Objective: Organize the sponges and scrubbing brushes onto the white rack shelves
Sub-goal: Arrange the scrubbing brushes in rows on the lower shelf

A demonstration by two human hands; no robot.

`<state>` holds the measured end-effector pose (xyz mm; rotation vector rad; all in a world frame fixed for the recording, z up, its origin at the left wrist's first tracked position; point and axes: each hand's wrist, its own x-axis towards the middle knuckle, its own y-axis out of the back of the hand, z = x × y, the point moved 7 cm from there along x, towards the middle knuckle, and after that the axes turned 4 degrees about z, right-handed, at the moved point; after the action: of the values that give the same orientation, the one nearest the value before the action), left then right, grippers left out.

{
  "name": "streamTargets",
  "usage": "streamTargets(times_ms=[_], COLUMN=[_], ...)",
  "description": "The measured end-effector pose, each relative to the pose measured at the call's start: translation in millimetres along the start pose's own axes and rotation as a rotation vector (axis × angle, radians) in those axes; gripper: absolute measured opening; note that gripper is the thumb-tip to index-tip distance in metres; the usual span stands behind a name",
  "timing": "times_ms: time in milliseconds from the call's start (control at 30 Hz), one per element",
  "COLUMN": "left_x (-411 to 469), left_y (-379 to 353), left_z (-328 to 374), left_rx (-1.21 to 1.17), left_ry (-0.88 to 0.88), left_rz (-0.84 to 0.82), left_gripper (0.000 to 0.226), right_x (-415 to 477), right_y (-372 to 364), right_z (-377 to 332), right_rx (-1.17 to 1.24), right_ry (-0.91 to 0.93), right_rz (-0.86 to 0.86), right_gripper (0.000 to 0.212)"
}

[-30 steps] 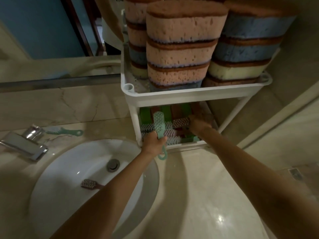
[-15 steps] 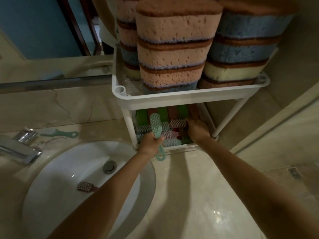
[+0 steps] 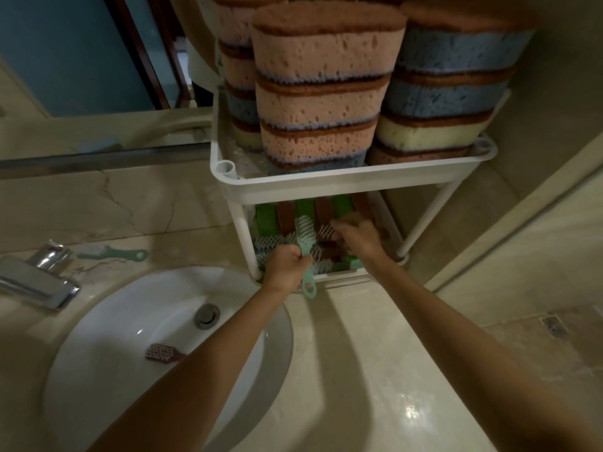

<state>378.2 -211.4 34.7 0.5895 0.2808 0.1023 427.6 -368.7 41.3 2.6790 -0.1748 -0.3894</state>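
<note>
On the desk (image 3: 375, 370), the rack (image 3: 342, 181) stands just right of the sink (image 3: 124, 321). Sponges (image 3: 319, 93) crowd its top shelf, leaving a low gap below. There, left hand (image 3: 287, 267) fingers grip a teal brush (image 3: 305, 228) by its handle over stacked brushes (image 3: 266, 220). Right hand (image 3: 357, 236) fingers curl onto them, hold unclear.

Three sponge stacks (image 3: 319, 93) top the white rack (image 3: 342, 184). One held mint brush (image 3: 305, 234) at its lower shelf; left of it, one loose mint brush (image 3: 111, 254), one brown brush (image 3: 162, 352).
</note>
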Motion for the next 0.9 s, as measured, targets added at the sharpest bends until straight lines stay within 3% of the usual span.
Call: streamTargets(times_ms=[100,167,233,333,467,567,633,900], left_x=[-8,-13,-17,-18,-8,-4,-3,-1], left_y=[-1,-5,-9,-8,4,4,1,-21], left_z=[19,28,31,28,13,8,8,10], left_rx=[0.119,0.144,0.131,0.072,0.134,0.173,0.208,0.449], left_ry=[-0.186,-0.257,-0.297,-0.311,-0.241,-0.234,-0.256,-0.332], left_rz=[0.025,0.02,-0.015,-0.043,0.049,0.056,0.051,-0.109], left_gripper=[0.038,0.037,0.029,0.026,0.02,0.02,0.02,0.041], right_x=[-12,-14,-13,-7,4,-1,-8,-9], right_y=[-20,-22,-19,-9,3,3,2,-1], right_z=[-8,-10,-9,-15,-37,-48,-51,-5], right_rx=[0.014,-0.023,0.068,0.189,-0.121,-0.525,-0.667,-0.891], right_ry=[-0.078,-0.069,-0.117,-0.113,0.188,0.486,0.622,0.501], right_rz=[-0.176,-0.178,-0.16,-0.131,-0.071,0.012,0.075,-0.027], right_gripper=[0.022,0.021,0.01,0.014,0.053,0.059,0.057,0.05])
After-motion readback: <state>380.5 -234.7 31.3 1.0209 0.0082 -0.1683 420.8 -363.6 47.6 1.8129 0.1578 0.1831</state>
